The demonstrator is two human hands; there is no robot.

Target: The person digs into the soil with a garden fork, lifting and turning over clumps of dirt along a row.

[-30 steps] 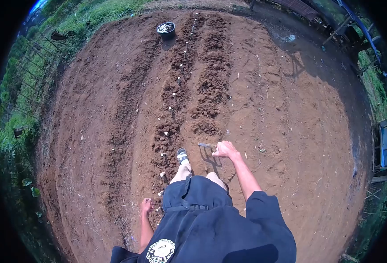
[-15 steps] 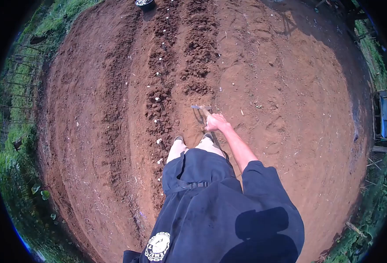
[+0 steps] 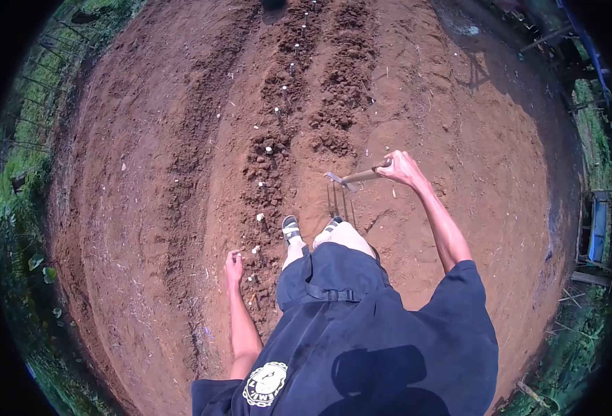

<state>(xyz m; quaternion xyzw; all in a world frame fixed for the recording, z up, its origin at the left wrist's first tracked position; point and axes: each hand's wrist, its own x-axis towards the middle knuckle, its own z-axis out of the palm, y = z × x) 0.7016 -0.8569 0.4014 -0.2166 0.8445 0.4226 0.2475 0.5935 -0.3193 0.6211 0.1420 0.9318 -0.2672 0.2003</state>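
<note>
My right hand (image 3: 401,168) is closed round the end of the wooden handle of a small hoe (image 3: 363,177). The hoe's metal head hangs to the left of the hand, above the soil in front of my feet, with its shadow below. My left hand (image 3: 234,267) is low on the left, its fingers curled together, beside a furrow of loose clods (image 3: 264,170). Whether it holds anything is too small to tell. Small whitish pieces (image 3: 260,218) lie spaced along that furrow.
A second strip of broken soil (image 3: 344,83) runs to the right of the furrow. A dark container (image 3: 272,3) is at the top edge. My feet (image 3: 291,227) stand on brown soil. Green plants border both sides, with a blue sheet (image 3: 598,229) at the right.
My left hand has come into view at the lower left. My right hand has moved right and up with the hoe, whose handle now lies more sideways. The left foot shows more fully.
</note>
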